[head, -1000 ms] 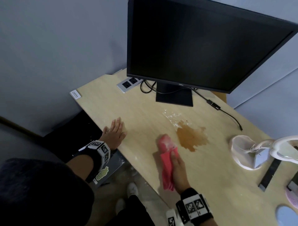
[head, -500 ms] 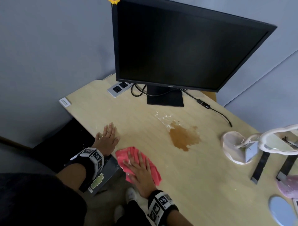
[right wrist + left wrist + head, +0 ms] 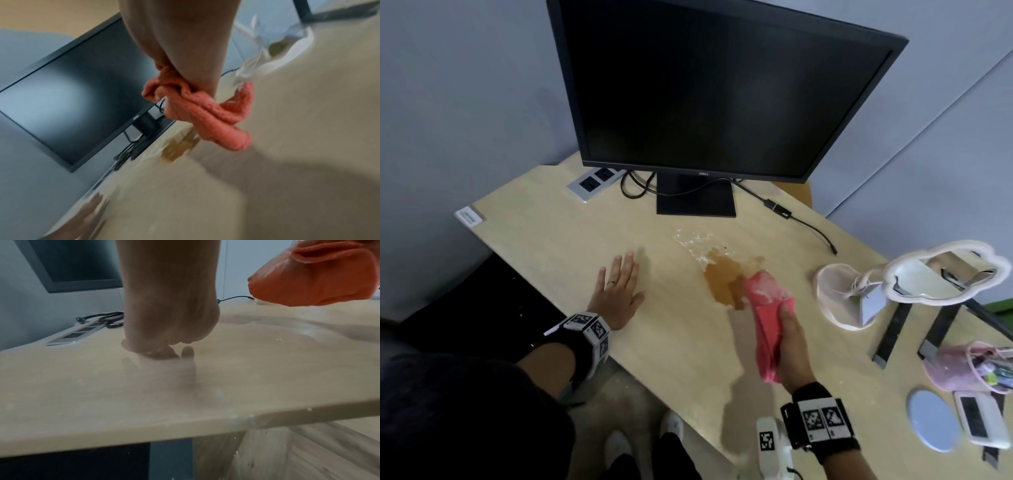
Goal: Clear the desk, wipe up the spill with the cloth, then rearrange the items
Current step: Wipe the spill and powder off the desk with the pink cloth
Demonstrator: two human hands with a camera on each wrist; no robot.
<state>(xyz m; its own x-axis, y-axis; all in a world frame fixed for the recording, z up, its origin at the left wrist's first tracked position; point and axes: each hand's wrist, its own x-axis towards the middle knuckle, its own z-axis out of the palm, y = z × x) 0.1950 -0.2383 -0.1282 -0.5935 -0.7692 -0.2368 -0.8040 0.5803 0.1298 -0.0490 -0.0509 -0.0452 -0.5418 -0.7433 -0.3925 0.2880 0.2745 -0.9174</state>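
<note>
1 cloth (image 3: 767, 325), 1 spill (image 3: 726, 282), 2 hands, 1 monitor (image 3: 722, 89)

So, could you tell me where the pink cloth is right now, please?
In the head view the pink cloth is bunched in the right hand at the right edge of the brown spill, left of the white lamp base.

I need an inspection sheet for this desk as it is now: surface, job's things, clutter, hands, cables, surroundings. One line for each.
Surface: wooden desk, brown spill beside a clear wet patch.
Job's things: pink cloth, bunched, its front end at the spill's right edge.
Clutter: cloud-shaped mirror, pink pen holder, round blue coaster, white device.
Hands: left hand flat on the desk; right hand grips the cloth.
Cables: black cable loose on the desk; power strip.
Surroundings: dark monitor, grey wall.
</note>
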